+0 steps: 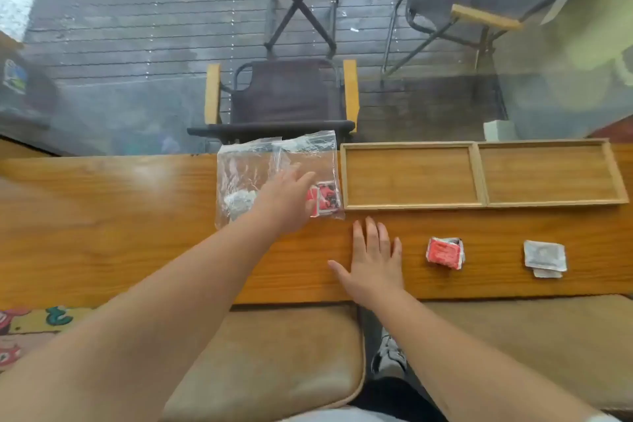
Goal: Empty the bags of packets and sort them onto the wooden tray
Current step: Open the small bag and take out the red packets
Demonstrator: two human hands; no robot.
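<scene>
Our left hand point(289, 197) reaches with straight, loose fingers over the clear bags point(274, 175) at ten o'clock from our right hand point(375, 262), which lies flat on the tabletop point(102, 216), holding nothing. The wooden tray point(479, 175) sits empty at one o'clock. We should pinch a bag's closed bottom corner and tip its red packets point(325, 199) out beside the loose piles.

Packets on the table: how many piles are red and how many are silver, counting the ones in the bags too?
Red piles: 2, one loose, one in the right bag.
Silver piles: 2, one loose, one in the left bag.
Total: 4 piles; single packets are too stacked to count.
</scene>
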